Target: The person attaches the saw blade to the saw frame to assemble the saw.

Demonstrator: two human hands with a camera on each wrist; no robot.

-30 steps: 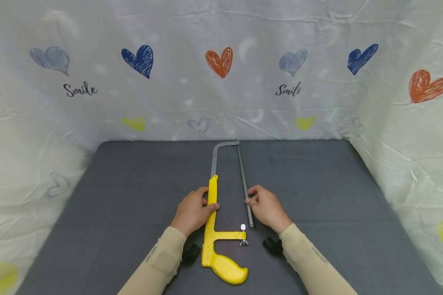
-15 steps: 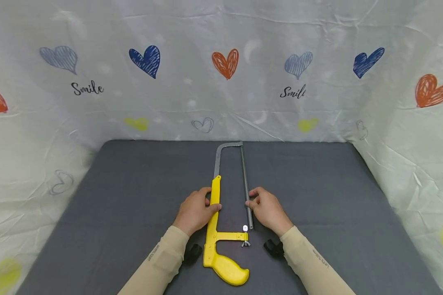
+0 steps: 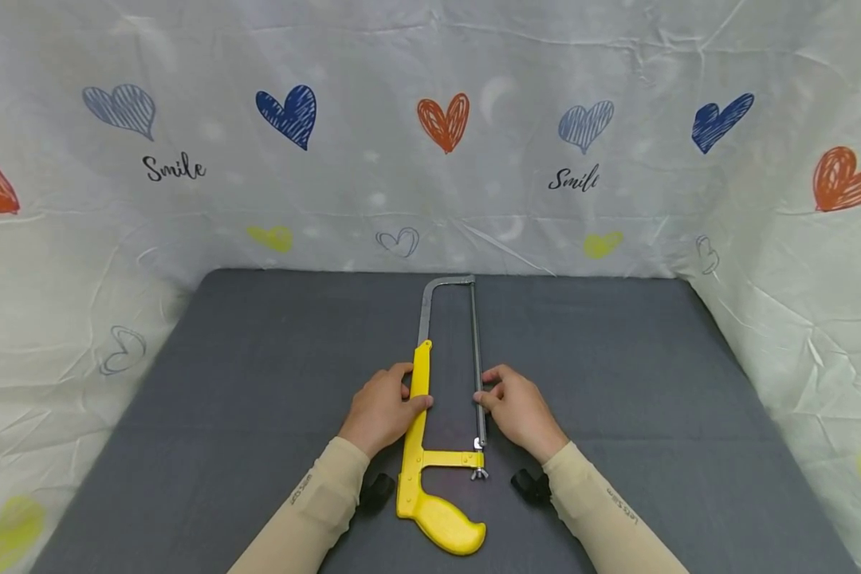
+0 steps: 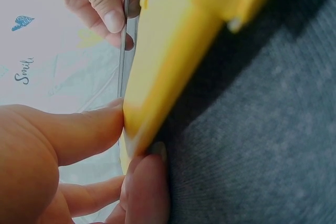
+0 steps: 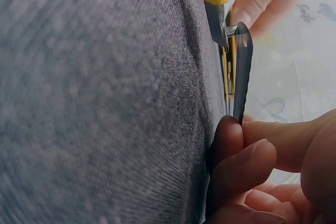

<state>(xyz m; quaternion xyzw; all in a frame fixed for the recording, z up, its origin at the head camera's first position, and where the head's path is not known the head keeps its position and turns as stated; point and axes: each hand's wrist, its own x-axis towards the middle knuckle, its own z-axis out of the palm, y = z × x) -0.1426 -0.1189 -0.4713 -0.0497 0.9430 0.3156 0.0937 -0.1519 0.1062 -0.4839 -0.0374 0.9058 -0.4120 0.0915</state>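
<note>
1. Yellow hacksaw frame (image 3: pixel 410 458) lay flat on the grey desk (image 3: pixel 603 351), approx. midway betw. its L & R edges; bent metal front (image 3: pixel 425 315) reached just short of the far edge; yellow handle (image 3: pixel 450 526) lay twd the near side;
2. Left hand (image 3: pixel 383 408) was clamped on the frame's yellow part, thumb on the inner side, fingers on the outer; it sat twd the desk's L edge;
3. Right hand (image 3: pixel 520 406) had the thin blade (image 3: pixel 477 351) pinched betw. thumb & fingers; it sat twd the R edge;
4. Blade ran from the metal front, nr the far edge, back to the metal pin (image 3: pixel 477 444) on the yellow crossarm (image 3: pixel 448 458); right wrist view showed a hole in its end; couldn't tell if the pin was through it;
5. Wing nut (image 3: pixel 479 474) sat on the crossarm's near side;
6. Pale sheet (image 3: pixel 330 191) w/ hearts & "Smile" hung behind the far edge.
</note>
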